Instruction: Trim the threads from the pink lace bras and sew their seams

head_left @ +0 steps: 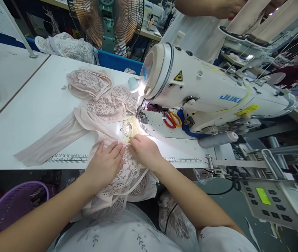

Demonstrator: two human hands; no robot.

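A pale beige lace garment (129, 178) lies over the table's front edge and hangs toward my lap. My left hand (105, 162) rests on it with fingers stretched out flat. Just right of it, my right hand (146, 152) pinches the cloth at the garment's edge, near the machine's needle area. Plain beige fabric (57, 138) stretches left from under the work, and more bunched lace (92, 85) sits behind it. The white sewing machine (204, 84) stands at the right, its lamp lighting the needle, which is too small to make out.
Scissors with red and yellow handles (172, 119) lie under the machine arm. A grey thread roll (218, 139) is by its base, with a control panel (265, 197) lower right. A fan (108, 26) stands behind; a purple basket (18, 206) sits below left. Another person's arm (204, 7) shows at the top.
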